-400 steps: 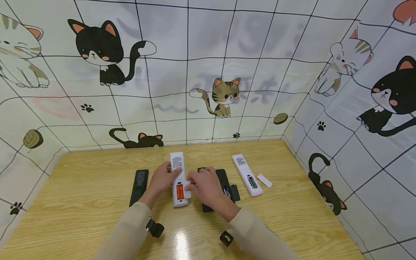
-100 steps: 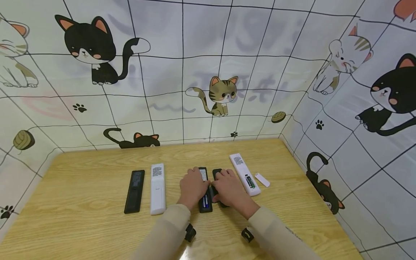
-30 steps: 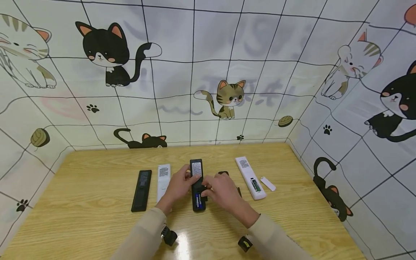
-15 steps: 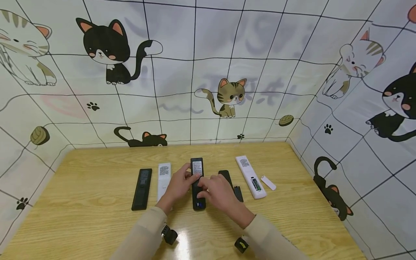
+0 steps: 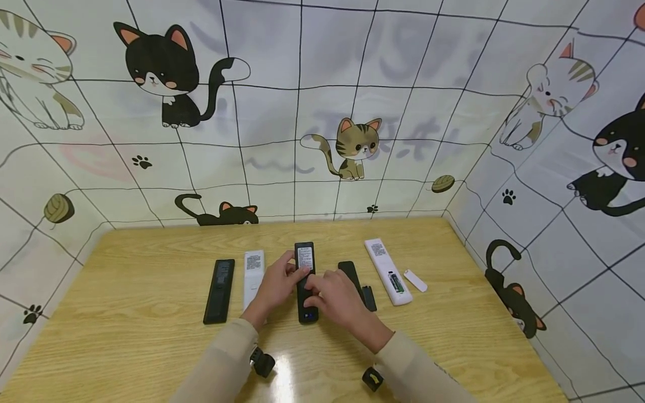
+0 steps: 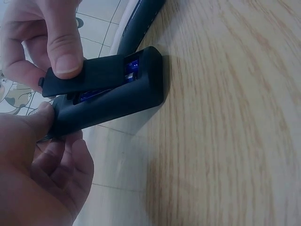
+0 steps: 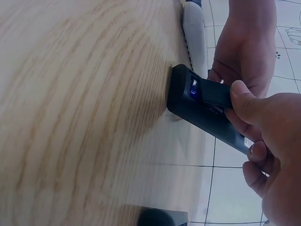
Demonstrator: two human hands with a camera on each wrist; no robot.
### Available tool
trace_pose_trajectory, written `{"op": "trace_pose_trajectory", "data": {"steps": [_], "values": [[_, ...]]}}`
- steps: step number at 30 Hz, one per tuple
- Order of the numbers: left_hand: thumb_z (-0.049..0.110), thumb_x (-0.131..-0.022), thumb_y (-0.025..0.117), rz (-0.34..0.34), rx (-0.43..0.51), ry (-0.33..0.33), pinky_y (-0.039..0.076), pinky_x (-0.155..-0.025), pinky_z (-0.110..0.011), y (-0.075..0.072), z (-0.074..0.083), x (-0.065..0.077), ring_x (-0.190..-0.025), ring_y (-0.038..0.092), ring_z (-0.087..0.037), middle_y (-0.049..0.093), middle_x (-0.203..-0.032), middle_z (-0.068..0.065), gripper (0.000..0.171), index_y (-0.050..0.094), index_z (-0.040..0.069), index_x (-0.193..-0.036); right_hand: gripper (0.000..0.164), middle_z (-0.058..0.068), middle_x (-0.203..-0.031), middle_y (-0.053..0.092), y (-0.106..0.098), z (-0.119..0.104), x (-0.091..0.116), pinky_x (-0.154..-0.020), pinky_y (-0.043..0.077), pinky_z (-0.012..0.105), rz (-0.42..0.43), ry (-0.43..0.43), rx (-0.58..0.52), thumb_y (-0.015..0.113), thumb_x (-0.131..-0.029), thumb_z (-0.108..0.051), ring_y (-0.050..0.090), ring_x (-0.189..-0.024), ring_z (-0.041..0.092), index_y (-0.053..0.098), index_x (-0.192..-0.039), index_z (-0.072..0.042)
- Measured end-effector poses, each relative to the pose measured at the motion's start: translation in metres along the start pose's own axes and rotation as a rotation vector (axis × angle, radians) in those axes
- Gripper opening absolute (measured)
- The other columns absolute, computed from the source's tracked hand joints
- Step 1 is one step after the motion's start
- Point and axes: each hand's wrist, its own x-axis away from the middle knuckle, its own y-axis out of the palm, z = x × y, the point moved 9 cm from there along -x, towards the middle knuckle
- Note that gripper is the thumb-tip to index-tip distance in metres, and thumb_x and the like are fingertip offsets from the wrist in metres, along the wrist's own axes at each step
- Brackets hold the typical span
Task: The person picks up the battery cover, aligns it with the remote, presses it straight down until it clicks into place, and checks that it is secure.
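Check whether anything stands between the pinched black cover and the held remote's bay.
No obstruction shows. The right hand pinches the black cover, tilted over the remote and the blue batteries inside. The left hand has its thumb near the cover's raised end; whether that intrudes is unclear.

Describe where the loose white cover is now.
In the head view, the white cover lies on the right side of the table, just right of the open white remote.

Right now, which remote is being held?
The middle black remote, third of five from the left in the head view. It alone is held: the left hand grips it, and the right hand pinches its battery cover over blue batteries.
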Motion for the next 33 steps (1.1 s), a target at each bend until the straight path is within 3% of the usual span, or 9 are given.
{"op": "trace_pose_trajectory", "data": {"steps": [16, 33], "values": [[0.031, -0.095, 0.063, 0.022, -0.021, 0.009, 0.038, -0.054, -0.028, -0.0009, 0.0007, 0.0011, -0.058, 0.048, -0.015, 0.068, -0.078, -0.002, 0.034, 0.054, 0.023, -0.127, 0.027, -0.012, -0.075, 0.063, -0.0016, -0.003, 0.0032, -0.073, 0.042, 0.029, 0.081, -0.056, 0.088, 0.076, -0.078, -0.042, 0.052, -0.075, 0.009, 0.063, -0.093, -0.023], [0.033, -0.094, 0.064, 0.031, -0.038, 0.016, 0.038, -0.053, -0.028, -0.0011, -0.0012, -0.0004, -0.058, 0.05, -0.015, 0.069, -0.079, -0.003, 0.037, 0.054, 0.022, -0.128, 0.025, -0.01, -0.087, 0.069, 0.002, -0.0051, 0.0066, -0.08, 0.044, 0.031, 0.082, -0.077, 0.116, 0.074, -0.081, -0.043, 0.057, -0.084, 0.011, 0.066, -0.094, -0.023]]}}
